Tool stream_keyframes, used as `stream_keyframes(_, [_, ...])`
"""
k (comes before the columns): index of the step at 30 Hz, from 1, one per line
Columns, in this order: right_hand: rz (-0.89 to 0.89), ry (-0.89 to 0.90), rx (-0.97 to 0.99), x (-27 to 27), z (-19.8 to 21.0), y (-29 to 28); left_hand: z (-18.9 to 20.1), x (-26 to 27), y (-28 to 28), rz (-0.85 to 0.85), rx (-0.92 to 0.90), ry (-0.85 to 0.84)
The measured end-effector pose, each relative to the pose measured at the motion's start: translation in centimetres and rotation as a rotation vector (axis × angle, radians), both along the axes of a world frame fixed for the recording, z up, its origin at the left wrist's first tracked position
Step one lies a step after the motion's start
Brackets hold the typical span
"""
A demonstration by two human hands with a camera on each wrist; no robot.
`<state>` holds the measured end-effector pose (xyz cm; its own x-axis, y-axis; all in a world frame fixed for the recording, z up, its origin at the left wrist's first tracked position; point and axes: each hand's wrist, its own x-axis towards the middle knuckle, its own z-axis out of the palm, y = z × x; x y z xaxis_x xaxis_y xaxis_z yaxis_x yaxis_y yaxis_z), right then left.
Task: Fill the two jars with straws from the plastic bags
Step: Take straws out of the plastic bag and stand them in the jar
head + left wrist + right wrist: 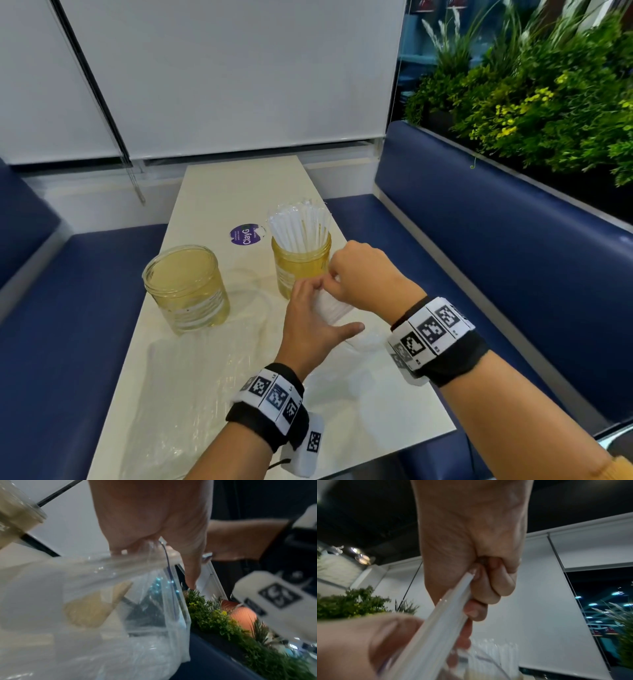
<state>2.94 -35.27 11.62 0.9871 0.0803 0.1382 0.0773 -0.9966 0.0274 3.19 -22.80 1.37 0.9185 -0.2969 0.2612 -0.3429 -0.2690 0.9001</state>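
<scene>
Two amber glass jars stand on the cream table (239,192). The left jar (186,287) is empty; the right jar (301,265) holds a fan of white straws (298,226). Just in front of the right jar, my left hand (308,325) grips a clear plastic bag (111,601) near its mouth, thumb stretched out to the right. A bundle of white straws (334,306) sticks out between the hands. My right hand (359,274) curls its fingers (491,588) round the top of that bundle (447,615). My left thumb (359,642) lies beside the bundle.
A second clear bag (202,394) lies flat and crumpled on the near left of the table. A purple round sticker (247,235) sits behind the jars. Blue benches (479,219) flank the table, with a planter of green plants (548,102) at the right.
</scene>
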Motion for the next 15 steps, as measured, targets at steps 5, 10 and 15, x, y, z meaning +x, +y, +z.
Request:
stream_keyframes(5, [0.061,-0.115,-0.026,-0.1,2.2,1.6,0.2,0.4,-0.8,0.212,-0.045,-0.09])
stream_keyframes(10, [0.052,-0.406,0.441,0.2,3.0,1.6,0.5,1.1,-1.3,0.284,-0.099,0.012])
stream_keyframes(15, [0.122,-0.271,0.662,1.4,0.0,3.3,1.0,1.5,-1.4,0.269,-0.181,0.054])
